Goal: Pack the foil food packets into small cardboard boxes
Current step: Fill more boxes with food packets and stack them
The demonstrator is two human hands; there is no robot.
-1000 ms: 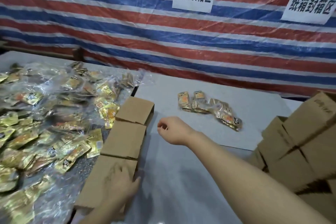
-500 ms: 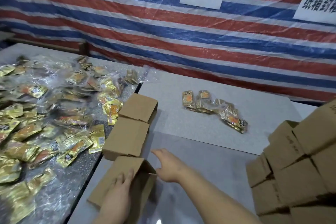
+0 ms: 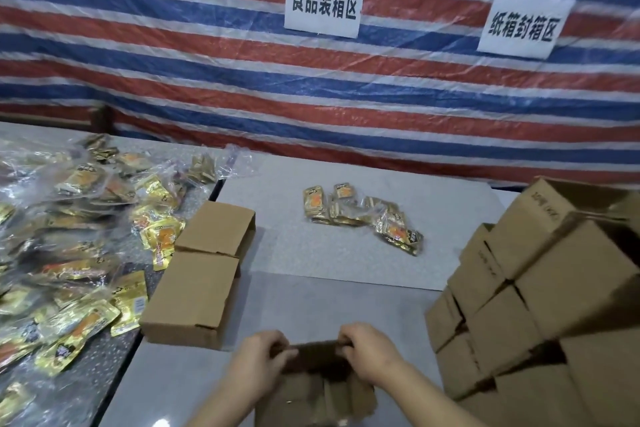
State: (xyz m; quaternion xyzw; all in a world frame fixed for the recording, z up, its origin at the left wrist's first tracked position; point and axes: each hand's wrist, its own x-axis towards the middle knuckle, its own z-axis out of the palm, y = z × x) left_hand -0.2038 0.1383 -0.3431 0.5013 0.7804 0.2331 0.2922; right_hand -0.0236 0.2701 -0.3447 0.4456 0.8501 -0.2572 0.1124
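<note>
A small open cardboard box (image 3: 317, 392) stands at the bottom centre, close to me. My left hand (image 3: 259, 362) grips its far rim on the left, and my right hand (image 3: 372, 352) grips the same rim on the right, fingers curled over the edge. A small bunch of gold foil packets (image 3: 363, 215) lies on the grey table (image 3: 311, 302) beyond the box. A big heap of foil packets (image 3: 79, 236) in clear bags covers the table on the left. Two closed small boxes (image 3: 204, 274) lie in a row between the heap and my hands.
A stack of several cardboard boxes (image 3: 554, 305) rises at the right, reaching to the bottom edge. A striped red, white and blue tarp (image 3: 311, 97) with paper signs hangs behind the table.
The box moved from the left to the centre in front of me. My right hand joined my left on its rim, and the camera view shifted right and closer.
</note>
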